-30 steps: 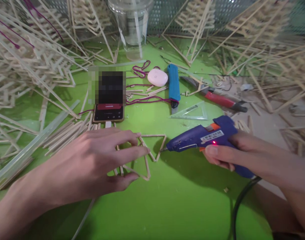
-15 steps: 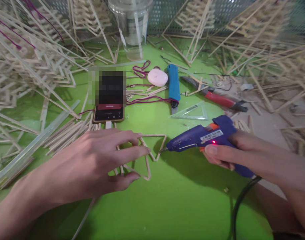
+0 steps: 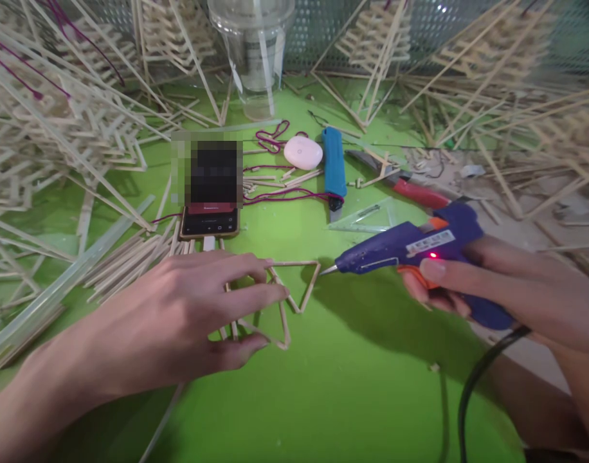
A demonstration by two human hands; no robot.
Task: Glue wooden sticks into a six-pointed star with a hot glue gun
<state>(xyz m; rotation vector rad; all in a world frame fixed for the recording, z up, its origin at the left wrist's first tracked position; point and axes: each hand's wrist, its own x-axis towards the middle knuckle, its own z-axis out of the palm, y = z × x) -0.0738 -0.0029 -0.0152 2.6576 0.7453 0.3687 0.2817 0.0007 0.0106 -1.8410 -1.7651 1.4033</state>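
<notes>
A small frame of thin wooden sticks [image 3: 294, 289], glued into triangles, lies on the green mat [image 3: 323, 386]. My left hand [image 3: 198, 315] rests over its left part, fingers and thumb pinching the sticks and pressing them down. My right hand [image 3: 487, 283] grips a blue hot-glue gun [image 3: 410, 247] with a red light lit. Its nozzle points left and hovers just right of the frame's upper right corner.
A phone [image 3: 209, 218] lies behind my left hand. Further back lie a pink case [image 3: 303, 152], a blue utility knife [image 3: 334, 167], red-handled pliers [image 3: 410, 190], a clear set square [image 3: 366, 215] and a plastic cup [image 3: 253, 51]. Stick structures [image 3: 48, 128] crowd the left, back and right.
My right hand has lifted the glue gun up and a little to the right, so the nozzle has left the frame's right joint. My left hand has stayed put.
</notes>
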